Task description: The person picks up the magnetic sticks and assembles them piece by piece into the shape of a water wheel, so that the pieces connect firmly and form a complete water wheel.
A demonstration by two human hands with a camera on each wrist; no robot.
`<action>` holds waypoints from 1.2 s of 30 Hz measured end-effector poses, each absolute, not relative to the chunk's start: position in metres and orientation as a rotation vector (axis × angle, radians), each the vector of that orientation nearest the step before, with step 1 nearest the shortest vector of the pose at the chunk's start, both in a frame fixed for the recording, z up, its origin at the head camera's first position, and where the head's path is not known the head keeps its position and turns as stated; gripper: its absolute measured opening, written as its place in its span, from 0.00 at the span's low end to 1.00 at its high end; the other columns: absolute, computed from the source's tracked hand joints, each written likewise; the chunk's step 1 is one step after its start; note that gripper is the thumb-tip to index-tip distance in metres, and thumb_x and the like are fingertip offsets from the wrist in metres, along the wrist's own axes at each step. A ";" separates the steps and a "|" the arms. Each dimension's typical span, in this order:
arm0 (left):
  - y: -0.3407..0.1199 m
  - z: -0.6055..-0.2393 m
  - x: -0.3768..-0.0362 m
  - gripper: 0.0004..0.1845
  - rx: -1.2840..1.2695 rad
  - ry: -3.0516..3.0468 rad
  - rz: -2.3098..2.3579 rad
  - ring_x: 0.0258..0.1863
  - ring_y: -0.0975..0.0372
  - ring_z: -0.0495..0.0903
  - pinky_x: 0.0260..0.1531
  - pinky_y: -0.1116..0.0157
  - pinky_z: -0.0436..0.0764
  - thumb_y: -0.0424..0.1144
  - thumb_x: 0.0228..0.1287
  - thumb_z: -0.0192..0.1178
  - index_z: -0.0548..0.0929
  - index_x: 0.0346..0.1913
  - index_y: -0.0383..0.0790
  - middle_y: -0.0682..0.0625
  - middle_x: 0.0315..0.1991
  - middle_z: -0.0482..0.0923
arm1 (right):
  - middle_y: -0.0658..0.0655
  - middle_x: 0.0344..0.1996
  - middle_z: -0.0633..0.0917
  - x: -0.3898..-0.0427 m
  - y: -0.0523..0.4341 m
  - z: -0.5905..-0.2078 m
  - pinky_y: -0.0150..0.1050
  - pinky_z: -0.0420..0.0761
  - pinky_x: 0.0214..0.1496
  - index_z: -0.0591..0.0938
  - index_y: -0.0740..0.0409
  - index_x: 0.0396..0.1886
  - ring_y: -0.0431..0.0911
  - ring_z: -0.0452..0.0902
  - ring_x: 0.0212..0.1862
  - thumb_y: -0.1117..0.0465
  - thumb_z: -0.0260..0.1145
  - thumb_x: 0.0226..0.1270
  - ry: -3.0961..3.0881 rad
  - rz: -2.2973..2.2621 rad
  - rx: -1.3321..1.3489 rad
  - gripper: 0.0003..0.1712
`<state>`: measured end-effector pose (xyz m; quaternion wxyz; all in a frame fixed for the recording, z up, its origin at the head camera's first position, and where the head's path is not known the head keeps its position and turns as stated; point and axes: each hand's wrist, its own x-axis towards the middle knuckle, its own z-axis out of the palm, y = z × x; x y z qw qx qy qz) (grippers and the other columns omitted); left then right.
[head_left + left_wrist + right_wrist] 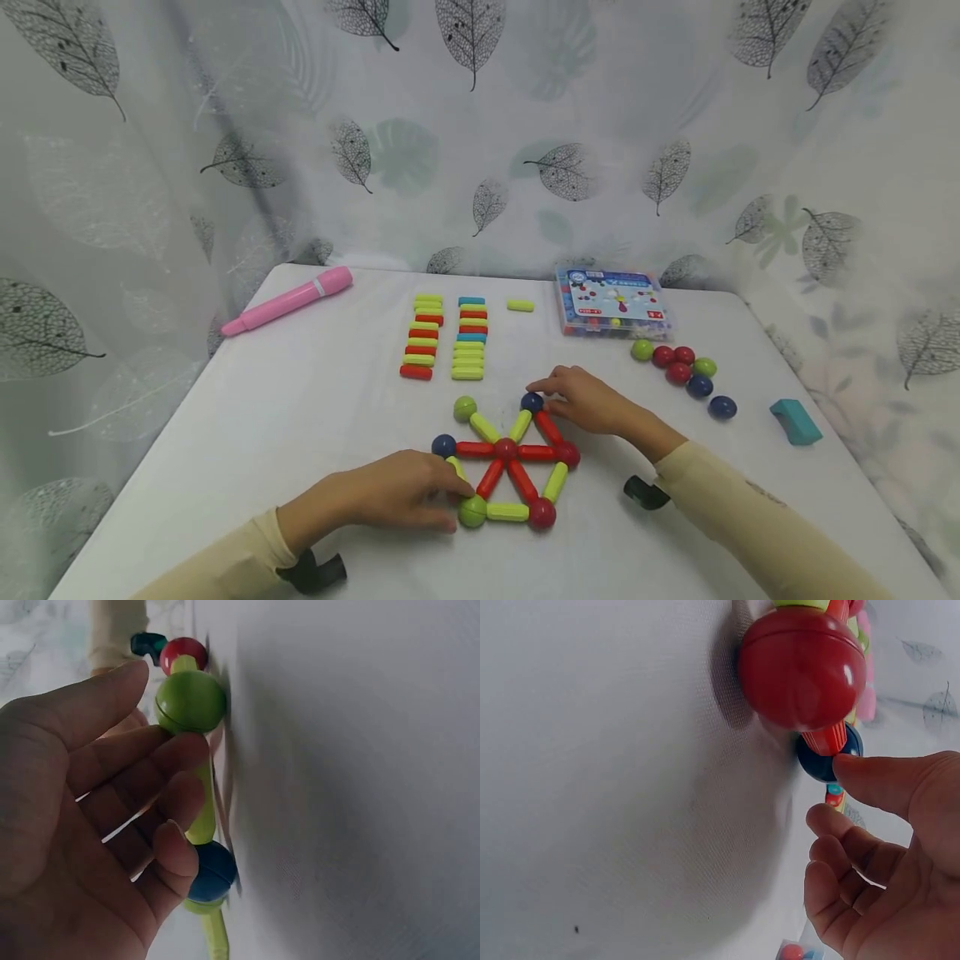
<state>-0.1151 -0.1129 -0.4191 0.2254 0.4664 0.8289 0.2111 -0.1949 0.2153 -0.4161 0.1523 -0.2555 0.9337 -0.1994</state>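
A flat wheel of plastic magnetic sticks and balls (pixel 506 454) lies on the white table (pixel 300 417), near its front edge and between the two hands. Its red and green spokes fan out from a red centre ball (pixel 506 450); the red pair through that centre runs left to right across the table, from a dark blue ball (pixel 443 445) to a red ball (pixel 567 454).

The left hand (pixel 390 493) lies at the wheel's lower left, fingers loosely extended, their tips resting against the green ball (pixel 472 511) and the green stick beside it. The right hand (pixel 588 400) sits at the upper right; its thumb tip touches the dark blue top ball (pixel 532 402) and the other fingers are loosely curled, gripping nothing.

A loose green ball (pixel 465 408) lies just off the upper left spoke. Behind the wheel stand two rows of spare sticks (pixel 446 337), with a single green stick (pixel 520 306) apart. A cluster of loose balls (pixel 682 371) and a clear plastic box (pixel 611 304) lie to the right, a teal block (pixel 795 421) near the right edge, and a pink pen-shaped tool (pixel 288 300) at the far left.
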 end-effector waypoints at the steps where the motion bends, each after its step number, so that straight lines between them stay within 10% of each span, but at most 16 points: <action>1: -0.112 -0.418 -0.114 0.24 1.291 2.277 0.571 0.48 0.75 0.78 0.54 0.69 0.80 0.53 0.67 0.68 0.83 0.64 0.54 0.67 0.51 0.83 | 0.50 0.44 0.84 -0.196 0.214 -0.416 0.37 0.81 0.48 0.83 0.51 0.64 0.43 0.77 0.48 0.61 0.69 0.70 2.678 -0.576 -0.726 0.23; 12: -0.140 -0.412 -0.170 0.15 0.912 2.702 0.957 0.32 0.65 0.76 0.33 0.68 0.80 0.40 0.66 0.70 0.87 0.54 0.44 0.60 0.36 0.83 | 0.53 0.55 0.82 -0.154 0.235 -0.419 0.53 0.83 0.58 0.80 0.46 0.67 0.51 0.77 0.59 0.49 0.73 0.66 2.704 -0.718 -0.533 0.30; 20: -0.138 -0.427 -0.225 0.16 0.606 2.947 0.706 0.40 0.56 0.80 0.45 0.56 0.84 0.37 0.63 0.72 0.88 0.52 0.38 0.49 0.39 0.85 | 0.56 0.61 0.79 -0.129 0.251 -0.418 0.60 0.79 0.62 0.82 0.49 0.65 0.56 0.72 0.64 0.47 0.77 0.61 2.731 -0.707 -0.585 0.33; 36: -0.139 -0.441 -0.219 0.11 0.617 3.015 0.462 0.39 0.57 0.78 0.39 0.60 0.85 0.35 0.60 0.74 0.88 0.46 0.43 0.51 0.36 0.82 | 0.55 0.59 0.81 -0.129 0.250 -0.420 0.57 0.81 0.60 0.84 0.47 0.60 0.55 0.73 0.62 0.48 0.78 0.59 2.731 -0.679 -0.631 0.29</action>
